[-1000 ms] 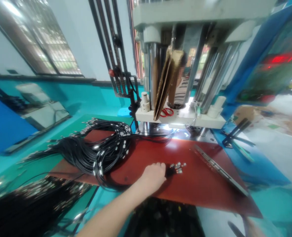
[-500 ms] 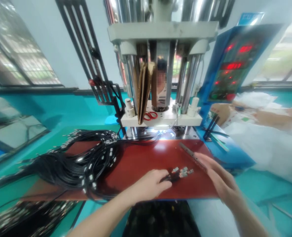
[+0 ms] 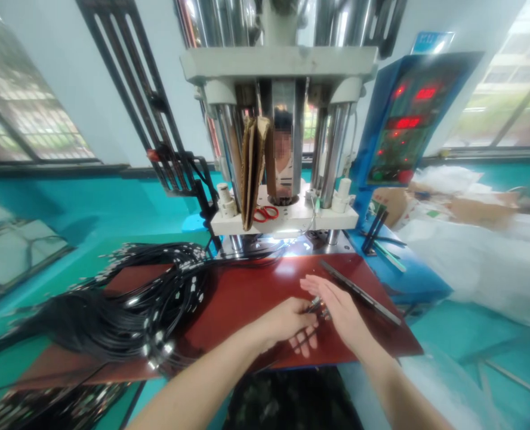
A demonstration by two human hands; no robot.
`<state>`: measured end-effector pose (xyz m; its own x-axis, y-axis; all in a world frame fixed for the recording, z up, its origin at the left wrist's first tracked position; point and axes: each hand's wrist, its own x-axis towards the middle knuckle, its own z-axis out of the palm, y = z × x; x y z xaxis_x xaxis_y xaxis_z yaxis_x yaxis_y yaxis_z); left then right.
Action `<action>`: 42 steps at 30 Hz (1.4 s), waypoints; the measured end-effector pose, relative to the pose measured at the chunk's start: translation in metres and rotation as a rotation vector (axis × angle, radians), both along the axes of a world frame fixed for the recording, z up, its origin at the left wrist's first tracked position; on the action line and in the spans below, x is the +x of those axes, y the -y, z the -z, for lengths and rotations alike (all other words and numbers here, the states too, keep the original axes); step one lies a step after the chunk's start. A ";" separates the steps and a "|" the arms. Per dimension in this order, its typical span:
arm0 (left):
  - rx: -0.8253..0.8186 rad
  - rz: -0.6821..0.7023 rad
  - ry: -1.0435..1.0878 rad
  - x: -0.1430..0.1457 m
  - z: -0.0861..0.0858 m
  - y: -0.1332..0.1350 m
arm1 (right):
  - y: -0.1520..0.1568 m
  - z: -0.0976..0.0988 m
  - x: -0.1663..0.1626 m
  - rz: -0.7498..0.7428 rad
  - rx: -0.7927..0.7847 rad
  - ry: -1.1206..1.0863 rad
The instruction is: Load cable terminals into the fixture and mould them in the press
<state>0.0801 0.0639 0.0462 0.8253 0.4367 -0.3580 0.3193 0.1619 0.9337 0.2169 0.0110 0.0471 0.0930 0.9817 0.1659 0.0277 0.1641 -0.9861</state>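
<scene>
My left hand (image 3: 287, 322) is closed round a small bunch of black cables, whose metal connector ends (image 3: 315, 306) stick out toward the right. My right hand (image 3: 340, 306) is open with its fingers stretched out, its palm side at the connector tips and partly hiding them. Beyond it a long dark narrow bar (image 3: 367, 300) lies slanting on the reddish-brown board (image 3: 247, 301). To the left, a big coil of black cables (image 3: 99, 316) with white and metal ends spreads over the board and the green surface. Some cables run toward the press base.
A press (image 3: 278, 63) with steel columns stands behind the board. Red-handled scissors (image 3: 265, 214) and folded cardboard (image 3: 251, 173) rest on its lower plate. A blue control box (image 3: 408, 113) with red displays is at right, near white plastic bags (image 3: 466, 251).
My right hand has left the dark bar, now lying on the board, and moved left to the connector ends. My left hand keeps the cables and has turned somewhat. The view has shifted slightly.
</scene>
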 end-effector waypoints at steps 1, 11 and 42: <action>-0.020 0.005 0.023 0.005 0.000 -0.001 | 0.000 0.002 -0.001 0.015 0.003 0.015; -0.101 -0.171 0.125 0.005 0.020 -0.003 | 0.007 0.014 0.056 0.107 -0.025 0.514; 0.048 -0.347 0.016 0.010 0.033 -0.007 | 0.009 0.053 -0.017 0.085 -0.187 -0.437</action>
